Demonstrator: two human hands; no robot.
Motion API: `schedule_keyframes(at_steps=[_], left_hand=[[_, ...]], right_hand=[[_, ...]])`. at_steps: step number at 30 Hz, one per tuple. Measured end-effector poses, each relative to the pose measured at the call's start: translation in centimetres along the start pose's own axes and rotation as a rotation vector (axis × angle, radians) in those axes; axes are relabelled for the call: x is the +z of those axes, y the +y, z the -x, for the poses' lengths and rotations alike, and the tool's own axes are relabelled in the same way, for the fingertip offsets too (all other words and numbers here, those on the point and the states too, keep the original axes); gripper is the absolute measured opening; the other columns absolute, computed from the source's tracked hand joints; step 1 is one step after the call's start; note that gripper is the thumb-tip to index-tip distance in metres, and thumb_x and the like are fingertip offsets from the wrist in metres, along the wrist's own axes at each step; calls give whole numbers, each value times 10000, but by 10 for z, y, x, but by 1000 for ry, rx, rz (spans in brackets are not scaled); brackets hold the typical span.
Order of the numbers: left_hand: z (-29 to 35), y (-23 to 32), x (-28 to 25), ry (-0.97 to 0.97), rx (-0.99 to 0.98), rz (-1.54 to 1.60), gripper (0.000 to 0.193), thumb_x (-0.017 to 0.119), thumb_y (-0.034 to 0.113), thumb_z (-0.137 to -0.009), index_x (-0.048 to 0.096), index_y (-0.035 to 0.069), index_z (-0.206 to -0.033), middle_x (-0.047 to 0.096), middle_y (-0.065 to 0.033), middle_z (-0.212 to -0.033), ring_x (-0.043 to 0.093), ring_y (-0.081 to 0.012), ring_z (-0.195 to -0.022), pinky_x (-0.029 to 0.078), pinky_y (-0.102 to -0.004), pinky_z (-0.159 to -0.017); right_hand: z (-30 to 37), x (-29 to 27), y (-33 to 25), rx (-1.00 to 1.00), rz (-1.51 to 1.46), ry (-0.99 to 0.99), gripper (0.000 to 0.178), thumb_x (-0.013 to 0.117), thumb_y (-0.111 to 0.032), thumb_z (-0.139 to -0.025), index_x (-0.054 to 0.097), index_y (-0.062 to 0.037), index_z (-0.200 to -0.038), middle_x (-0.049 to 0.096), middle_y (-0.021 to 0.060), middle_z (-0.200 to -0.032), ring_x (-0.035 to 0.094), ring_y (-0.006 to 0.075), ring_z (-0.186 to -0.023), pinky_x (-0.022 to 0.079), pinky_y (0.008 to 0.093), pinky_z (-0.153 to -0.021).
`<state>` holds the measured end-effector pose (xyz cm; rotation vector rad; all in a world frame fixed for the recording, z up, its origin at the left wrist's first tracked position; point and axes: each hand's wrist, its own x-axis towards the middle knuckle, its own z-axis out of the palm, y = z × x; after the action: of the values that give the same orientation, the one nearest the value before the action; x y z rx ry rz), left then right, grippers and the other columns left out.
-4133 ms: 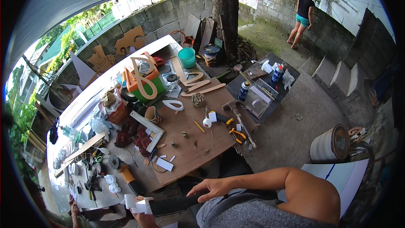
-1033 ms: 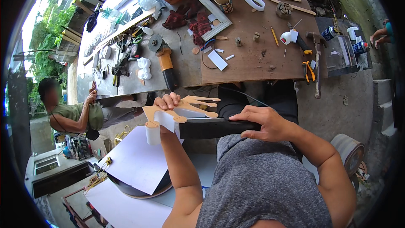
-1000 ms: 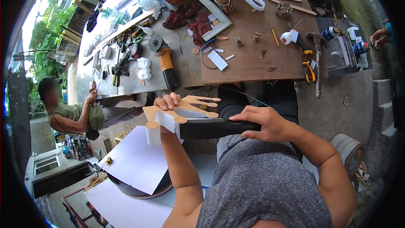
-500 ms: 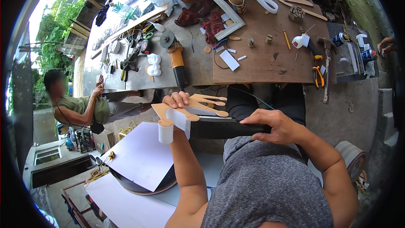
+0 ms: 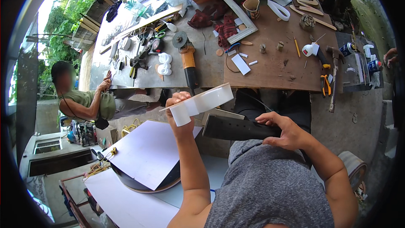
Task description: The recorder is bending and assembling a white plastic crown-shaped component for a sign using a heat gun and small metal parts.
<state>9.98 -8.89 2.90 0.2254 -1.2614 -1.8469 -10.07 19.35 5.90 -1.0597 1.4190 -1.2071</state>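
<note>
Head view, changes: since the earlier frame the white-walled shape (image 5: 213,99) has rolled from tan face up to edge-on, its white side wall now toward the wearer; the black hand tool (image 5: 242,127) has parted from it and tilts, its left end just beside the shape's near edge.

Head view, hands:
- Left hand (image 5: 184,129): closed around the shape's left part, fingers curled over its far side, holding it raised in front of the bench's near edge.
- Right hand (image 5: 284,133): wrapped on the right end of the tool, thumb on the near side, fingers on the far side. A pale flat layer shows along the tool's far side.

Head view, bench (image 5: 270,74) beyond the hands:
- Orange-and-black angle grinder (image 5: 188,61), left of centre.
- White rectangular offcut (image 5: 241,64), right of the grinder.
- Yellow pencil (image 5: 297,47), farther right.
- Hammer (image 5: 335,78), right edge, with orange-handled pliers (image 5: 325,85) beside it.

Head view, left: a co-worker (image 5: 86,106) stands well apart, hands at the bench.

Handling notes, by judgement: the wall looks thin, so a broad, gentle hold beside the rounded end should steady it without bending; the tool is best met flat and level, with light, even pressure, left fingertips kept behind the contact edge.
</note>
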Motion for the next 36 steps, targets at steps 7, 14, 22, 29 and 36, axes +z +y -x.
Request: schedule_keyframes(at_steps=[7, 14, 22, 29, 36], left_hand=[[15, -6, 25, 276, 39, -37, 114, 715, 83, -931, 704, 69, -1043, 676, -66, -1068, 622, -248, -1045, 490, -400, -988], [10, 3, 49, 320, 148, -121, 163, 719, 45, -915, 700, 68, -1074, 667, -81, -1083, 628, -250, -1059, 496, -413, -994], [13, 3, 48, 80, 209, -248, 162, 661, 126, -974, 632, 107, -1132, 573, -53, -1148, 542, -232, -1146, 417, -406, -1080], [12, 0, 46, 59, 320, -372, 230, 829, 190, -833, 669, 118, -981, 652, -57, -974, 627, -258, -1060, 425, -486, -1097], [14, 2, 62, 118, 337, -381, 239, 831, 234, -833, 658, 122, -955, 642, -44, -945, 632, -268, -1099, 314, -539, -1207]], right_hand=[[8, 4, 24, 61, -281, -89, 654, 778, -208, -908, 486, -46, -1470, 602, 99, -1231, 603, 172, -1081, 487, 332, -972], [12, 10, 33, 117, -572, -84, 681, 740, -270, -944, 447, 15, -1489, 595, 92, -1201, 636, 148, -981, 533, 300, -891], [8, 9, 29, 83, -630, -36, 627, 728, -258, -952, 489, 22, -1459, 666, 79, -1050, 660, 146, -957, 553, 300, -860], [8, 14, 30, 35, -663, 29, 634, 742, -229, -938, 483, 19, -1461, 629, 83, -1115, 654, 149, -988, 551, 301, -883], [13, 23, 36, -79, -576, 55, 707, 739, -194, -935, 391, 5, -1518, 544, 102, -1241, 637, 187, -1061, 511, 328, -981]])
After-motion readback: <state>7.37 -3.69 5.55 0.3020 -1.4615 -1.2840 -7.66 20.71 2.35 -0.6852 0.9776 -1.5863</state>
